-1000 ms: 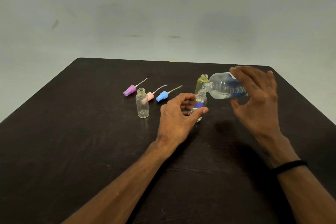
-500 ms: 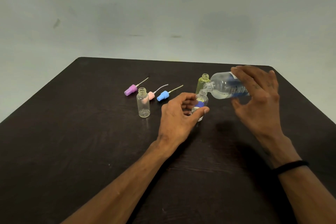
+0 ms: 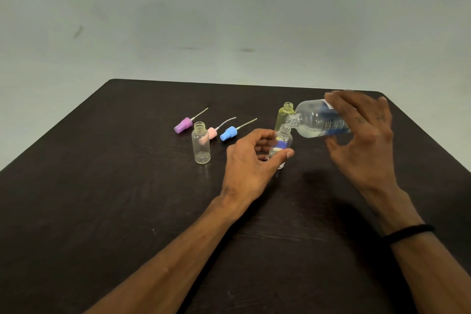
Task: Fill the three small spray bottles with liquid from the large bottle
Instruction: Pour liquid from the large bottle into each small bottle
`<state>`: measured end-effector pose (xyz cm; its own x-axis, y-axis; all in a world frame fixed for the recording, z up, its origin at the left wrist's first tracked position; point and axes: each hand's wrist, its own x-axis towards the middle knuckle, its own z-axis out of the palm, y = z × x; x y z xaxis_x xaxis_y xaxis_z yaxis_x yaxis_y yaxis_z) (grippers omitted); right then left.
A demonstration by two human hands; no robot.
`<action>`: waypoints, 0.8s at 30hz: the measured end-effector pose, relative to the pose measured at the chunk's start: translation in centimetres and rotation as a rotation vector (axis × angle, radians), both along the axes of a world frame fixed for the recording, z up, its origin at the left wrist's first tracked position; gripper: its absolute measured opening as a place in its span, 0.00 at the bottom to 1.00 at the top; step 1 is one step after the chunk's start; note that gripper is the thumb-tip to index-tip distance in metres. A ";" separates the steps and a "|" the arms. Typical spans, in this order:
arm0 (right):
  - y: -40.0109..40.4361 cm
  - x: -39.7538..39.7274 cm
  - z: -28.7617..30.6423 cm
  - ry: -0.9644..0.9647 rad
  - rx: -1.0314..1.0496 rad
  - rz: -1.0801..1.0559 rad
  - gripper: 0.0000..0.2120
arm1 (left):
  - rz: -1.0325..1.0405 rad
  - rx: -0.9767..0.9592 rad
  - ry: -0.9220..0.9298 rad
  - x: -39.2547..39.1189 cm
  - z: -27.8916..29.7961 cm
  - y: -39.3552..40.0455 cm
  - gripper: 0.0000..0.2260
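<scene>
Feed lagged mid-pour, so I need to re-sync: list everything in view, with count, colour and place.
large bottle: 1, clear with blue label, tipped over the held bottle's mouth
small bottle being filled: 1, clear, centre
yellow small bottle: 1, yellowish, behind it
empty small bottle: 1, clear, left, upright
spray caps: 3, purple, pink, blue, lying far left
table: 1, dark
wristband: 1, black, right wrist
left hand: steadies the small bottle
right hand: holds the large bottle

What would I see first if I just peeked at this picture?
Two hands in the middle of a dark table: the right hand tips a large bottle sideways, its mouth over a small clear bottle that the left hand grips. To the left lie purple, pink and blue spray tops, around an upright bottle.
</scene>
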<state>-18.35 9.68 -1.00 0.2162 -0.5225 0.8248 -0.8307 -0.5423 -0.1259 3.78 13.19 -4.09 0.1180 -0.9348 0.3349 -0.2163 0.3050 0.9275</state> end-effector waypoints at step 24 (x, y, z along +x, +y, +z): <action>0.1 0.1 0.1 0.003 -0.008 0.006 0.37 | 0.005 -0.003 0.001 0.0 0.0 0.0 0.18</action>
